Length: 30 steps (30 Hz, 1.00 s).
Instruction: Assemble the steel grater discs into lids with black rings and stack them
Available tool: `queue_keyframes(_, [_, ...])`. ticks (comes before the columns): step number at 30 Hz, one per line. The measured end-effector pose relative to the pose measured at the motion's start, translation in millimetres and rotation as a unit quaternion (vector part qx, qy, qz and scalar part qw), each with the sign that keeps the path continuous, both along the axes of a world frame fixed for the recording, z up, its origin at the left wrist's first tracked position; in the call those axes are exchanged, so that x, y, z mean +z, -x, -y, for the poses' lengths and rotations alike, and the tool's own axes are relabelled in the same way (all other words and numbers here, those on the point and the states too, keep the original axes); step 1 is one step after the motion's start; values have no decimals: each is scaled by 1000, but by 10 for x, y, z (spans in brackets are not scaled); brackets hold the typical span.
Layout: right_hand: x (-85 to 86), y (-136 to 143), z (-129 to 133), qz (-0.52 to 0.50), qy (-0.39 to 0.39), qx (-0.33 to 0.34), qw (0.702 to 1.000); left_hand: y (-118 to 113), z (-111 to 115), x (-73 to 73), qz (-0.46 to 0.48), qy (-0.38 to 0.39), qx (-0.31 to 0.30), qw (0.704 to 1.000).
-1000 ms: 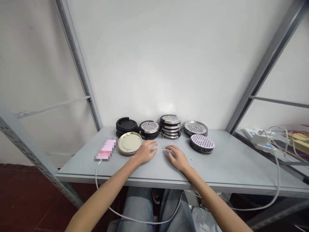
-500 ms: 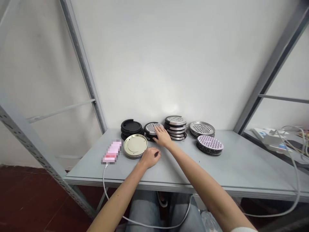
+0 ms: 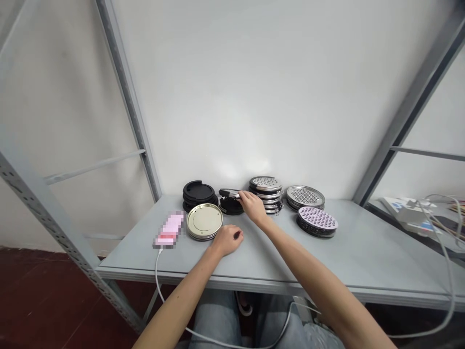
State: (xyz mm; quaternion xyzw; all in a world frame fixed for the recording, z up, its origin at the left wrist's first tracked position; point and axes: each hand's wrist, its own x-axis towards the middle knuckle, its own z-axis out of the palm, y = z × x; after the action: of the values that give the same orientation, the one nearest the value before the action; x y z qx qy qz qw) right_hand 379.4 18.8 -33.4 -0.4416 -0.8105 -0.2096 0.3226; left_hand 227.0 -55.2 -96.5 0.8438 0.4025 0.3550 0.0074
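Observation:
My right hand (image 3: 253, 206) pinches the edge of a silver disc with a black rim (image 3: 229, 193), perforated on top a moment earlier. It is raised and nearly edge-on above a low black round piece (image 3: 231, 206). My left hand (image 3: 227, 239) rests curled on the table, with a small dark spot showing in its fist that I cannot make out. Beside it lies a stack of cream-gold round lids (image 3: 204, 220). Black round discs (image 3: 198, 191) are piled behind those lids. To the right of my right hand is a stack of silver and black perforated discs (image 3: 266, 183).
Farther right are silver grater-like discs (image 3: 305, 195) and a purple perforated disc (image 3: 318, 217) on dark ones. A blurred pink phone-like object (image 3: 170, 229) lies at left, with a white cable (image 3: 157, 271) hanging over the table edge. Metal shelf posts (image 3: 125, 80) flank the table (image 3: 276, 261).
My right hand has closed on the perforated disc and lifted it off the black piece below, tilting it. My left hand has stayed almost in place.

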Motion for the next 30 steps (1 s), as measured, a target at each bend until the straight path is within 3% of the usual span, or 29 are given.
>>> queue_keyframes(4, [-15,-348,232,-65,-94,69,991,21,34,25,81,-110,-23,990])
queue_keyframes(7, [-152,-686,527,-49,-128,113,984,27,96,79,145,-219,-5,965])
queue_keyframes(9, [-265,-882,712,-21,-127,128,983,17,134,121,139,-248,5,959])
queue_keyframes(13, [-452,-1077,922,18,-118,149,982,-9,137,146,31,-182,-34,982])
queue_keyframes(17, [-552,-1059,940,13,-108,164,980,-4,64,67,-39,-110,-83,990])
queue_keyframes(21, [-579,-997,939,-23,-67,157,985,9,17,13,-58,-105,-89,989])
queue_keyframes(30, [-575,-874,996,-49,64,176,981,6,23,37,-84,-110,-93,986])
